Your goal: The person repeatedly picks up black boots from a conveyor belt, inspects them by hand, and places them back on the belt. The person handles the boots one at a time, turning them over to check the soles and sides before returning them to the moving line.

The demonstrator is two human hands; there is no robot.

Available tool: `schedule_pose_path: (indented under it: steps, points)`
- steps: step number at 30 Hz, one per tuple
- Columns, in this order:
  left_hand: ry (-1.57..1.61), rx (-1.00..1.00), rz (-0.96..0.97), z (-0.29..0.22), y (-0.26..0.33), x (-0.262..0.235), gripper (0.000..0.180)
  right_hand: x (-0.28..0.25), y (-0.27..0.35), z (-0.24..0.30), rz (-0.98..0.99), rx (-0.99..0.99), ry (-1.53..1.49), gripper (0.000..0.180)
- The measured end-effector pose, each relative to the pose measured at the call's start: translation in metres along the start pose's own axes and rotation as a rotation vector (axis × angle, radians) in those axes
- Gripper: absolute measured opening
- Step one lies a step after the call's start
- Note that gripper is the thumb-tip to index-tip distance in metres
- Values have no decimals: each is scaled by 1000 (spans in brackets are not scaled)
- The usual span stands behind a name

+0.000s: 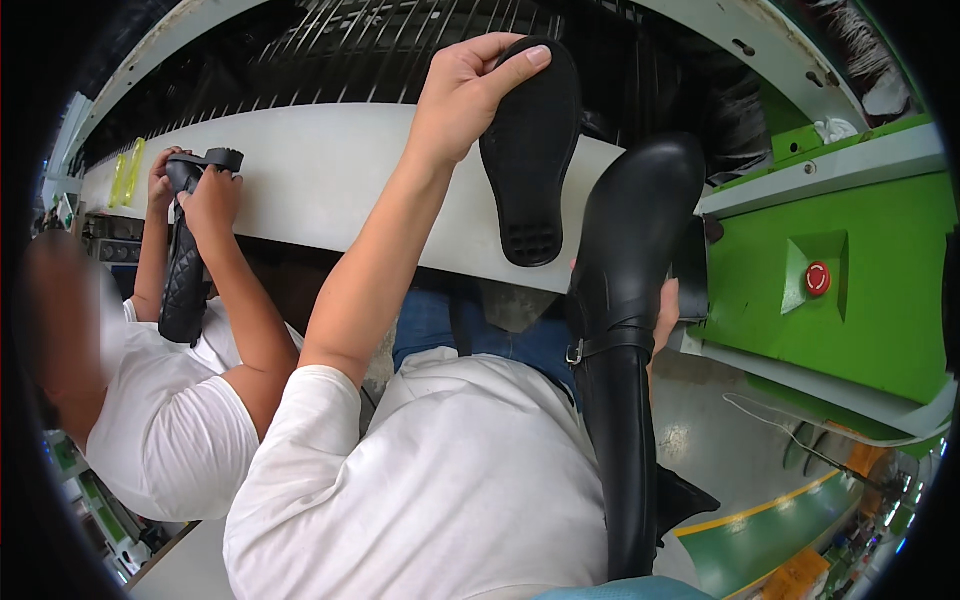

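The left hand [462,88] grips a flat black rubber shoe sole [530,150] at its top end, index finger over the 12 o'clock edge, the sole hanging toward 6. At 3 o'clock, the right hand [664,315] clasps a tall glossy black boot [625,330] from behind, fingers mostly hidden

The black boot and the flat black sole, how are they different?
The boot is tall and shiny, with a strap and buckle; the sole is flat, matte and has small holes at one end. The right hand grips the boot from behind, mostly hidden, while the left hand pinches the sole up over the white conveyor ledge. Both are black.
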State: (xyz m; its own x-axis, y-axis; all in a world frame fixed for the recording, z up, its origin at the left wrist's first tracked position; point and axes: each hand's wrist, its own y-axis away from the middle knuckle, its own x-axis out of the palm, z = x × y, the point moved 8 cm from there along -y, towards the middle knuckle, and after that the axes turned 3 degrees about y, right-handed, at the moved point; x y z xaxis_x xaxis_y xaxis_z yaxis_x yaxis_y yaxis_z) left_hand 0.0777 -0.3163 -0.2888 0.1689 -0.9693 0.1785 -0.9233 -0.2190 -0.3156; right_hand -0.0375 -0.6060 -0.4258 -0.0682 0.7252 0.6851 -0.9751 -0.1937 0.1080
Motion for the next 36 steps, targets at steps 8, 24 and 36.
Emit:
schedule_pose_path:
  steps: [8, 24, 36]
  points:
    - [78, 3, 182, -8, 10, 18, 48, 25, -15, -11, 455, -124, 325, 94]
    - [50, 185, 179, -68, 70, 35, 75, 95, 20, -6, 341, 17, 432, 112]
    - [-317, 147, -64, -26, 21, -18, 47, 67, -45, 14, 272, -122, 546, 93]
